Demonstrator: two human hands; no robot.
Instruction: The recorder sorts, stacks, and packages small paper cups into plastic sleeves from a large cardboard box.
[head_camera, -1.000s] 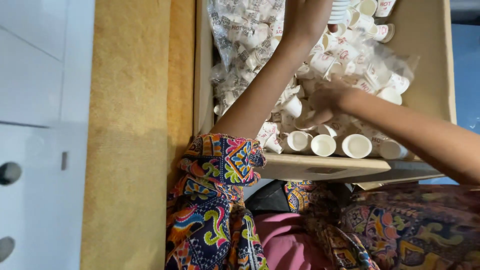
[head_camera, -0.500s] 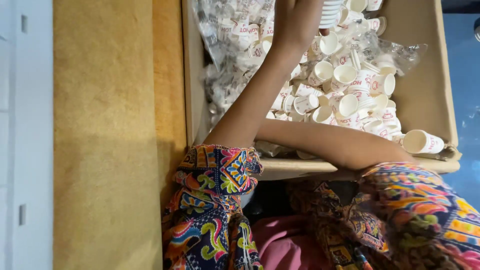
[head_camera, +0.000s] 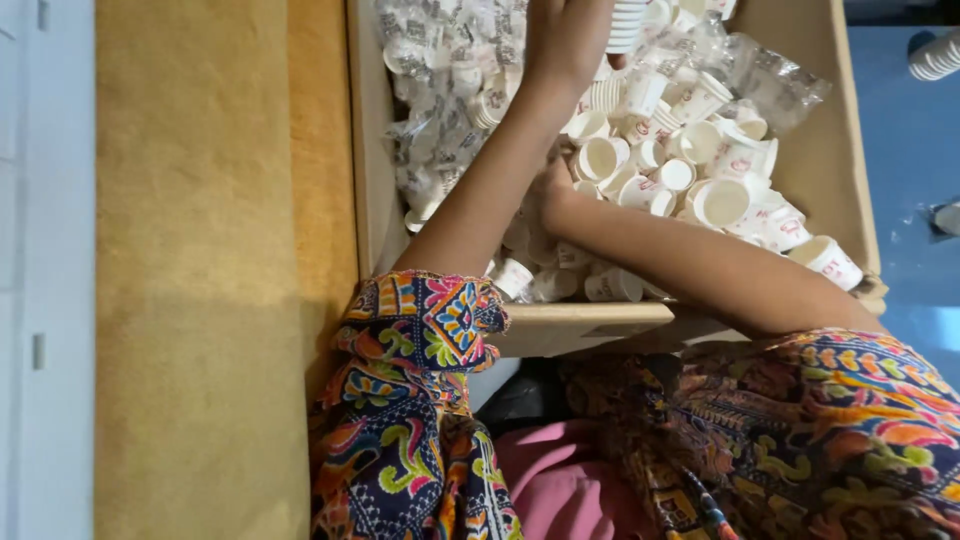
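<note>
- Nearest the camera, two patterned multicolour sleeves (head_camera: 420, 400) cover the upper arms, with pink cloth (head_camera: 560, 490) between them.
- A yellow carpeted floor (head_camera: 200, 300) lies to the left of an open cardboard box (head_camera: 365, 150), whose near wall runs just past the sleeves.
- Loose small white paper cups (head_camera: 700, 190) fill the box, many on their sides; clear plastic wrappers (head_camera: 440, 110) are heaped along its left part.
- The right hand (head_camera: 555, 195) reaches across from the right and sinks among the loose cups near the box's middle; its fingers are buried, so whether its grip is clenched or released cannot be told.
- Farther in, the left hand (head_camera: 565, 45) has its grip closed around a stack of nested cups (head_camera: 628, 25) at the far edge of the view.
- Far right, outside the box, another cup stack (head_camera: 935, 58) lies on a blue surface (head_camera: 915, 200).
</note>
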